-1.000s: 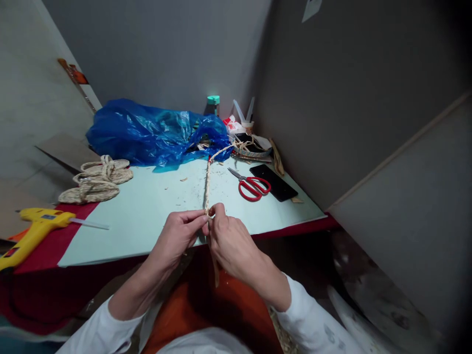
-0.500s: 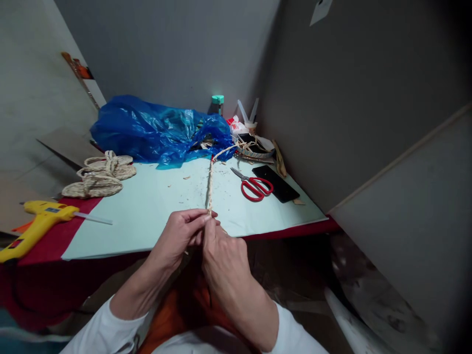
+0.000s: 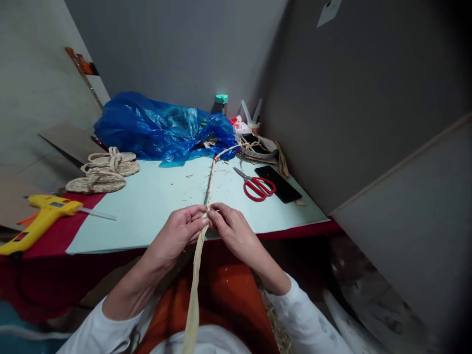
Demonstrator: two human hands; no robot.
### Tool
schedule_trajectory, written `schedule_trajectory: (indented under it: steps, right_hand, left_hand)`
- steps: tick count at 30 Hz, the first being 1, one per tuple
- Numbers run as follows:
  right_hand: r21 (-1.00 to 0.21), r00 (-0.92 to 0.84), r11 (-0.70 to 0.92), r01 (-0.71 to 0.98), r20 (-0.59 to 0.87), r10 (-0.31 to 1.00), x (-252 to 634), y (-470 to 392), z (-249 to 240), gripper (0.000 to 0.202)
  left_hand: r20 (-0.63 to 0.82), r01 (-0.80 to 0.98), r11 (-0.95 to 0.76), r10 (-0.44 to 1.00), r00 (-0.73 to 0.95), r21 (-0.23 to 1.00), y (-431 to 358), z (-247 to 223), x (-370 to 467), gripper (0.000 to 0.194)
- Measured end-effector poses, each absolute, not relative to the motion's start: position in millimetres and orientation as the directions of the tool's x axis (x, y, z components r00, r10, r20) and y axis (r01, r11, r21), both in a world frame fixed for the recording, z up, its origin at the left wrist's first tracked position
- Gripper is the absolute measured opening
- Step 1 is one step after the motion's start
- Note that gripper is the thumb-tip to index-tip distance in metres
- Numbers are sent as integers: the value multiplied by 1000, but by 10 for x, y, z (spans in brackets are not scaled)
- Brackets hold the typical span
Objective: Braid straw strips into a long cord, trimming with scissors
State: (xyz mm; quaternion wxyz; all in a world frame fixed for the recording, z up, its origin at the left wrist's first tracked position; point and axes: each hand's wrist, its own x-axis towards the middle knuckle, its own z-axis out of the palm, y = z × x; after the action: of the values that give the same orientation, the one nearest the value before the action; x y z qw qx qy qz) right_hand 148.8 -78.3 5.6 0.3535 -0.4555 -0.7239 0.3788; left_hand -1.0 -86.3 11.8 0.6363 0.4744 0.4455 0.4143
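Fingers of left hand (image 3: pixel 180 228): pressed together, pinching braid (image 3: pixel 211 182) at near edge of desk (image 3: pixel 158 196). Right hand (image 3: pixel 234 228): fingers curled, touching same end; whether pinching, unclear. Braid: pale fibre, slender, plaited, running toward far right corner. Strip (image 3: pixel 194 300): flat, tan, creased, trailing below near edge.
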Motion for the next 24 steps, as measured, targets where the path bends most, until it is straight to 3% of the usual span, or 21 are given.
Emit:
schedule_trajectory:
  steps: [4,8,11,14,17,20,22,24]
  right_hand:
    - [-912,-362,239,333,111,926,1513,-730,19,25]
    - [-901,-322,241,360,122,939,1514,-760,10,24]
    - [-879,-264,268,393,171,949,1477,-804,1,22]
    - [-910,-241,232,343,153,958,1454,-828,11,23]
    - [-956,-256,160,245,95,962,1479,-818,32,24]
    - [-990,-342,86,109,44,939,1536,-794,36,26]
    - [-998,-394,63,19,51,918,1571,-779,24,23]
    - [-998,-410,40,-47,56,911,1595,-770,8,18]
  left_hand:
    - [-160,27,158,957,241,987,-903,135,-9,29]
    - [-50,416,-23,985,165,909,-962,196,-60,14]
    - [97,677,-156,987,125,719,-1044,256,-93,18]
    - [337,824,-302,930,145,479,-1168,236,-34,21]
    - [558,875,-461,769,311,148,-1285,106,114,24]
    - [593,858,-509,670,446,-71,-1346,-22,227,25]
    - [568,844,-532,676,469,-64,-1352,-28,221,25]
    - [545,818,-565,722,426,109,-1324,41,146,21]
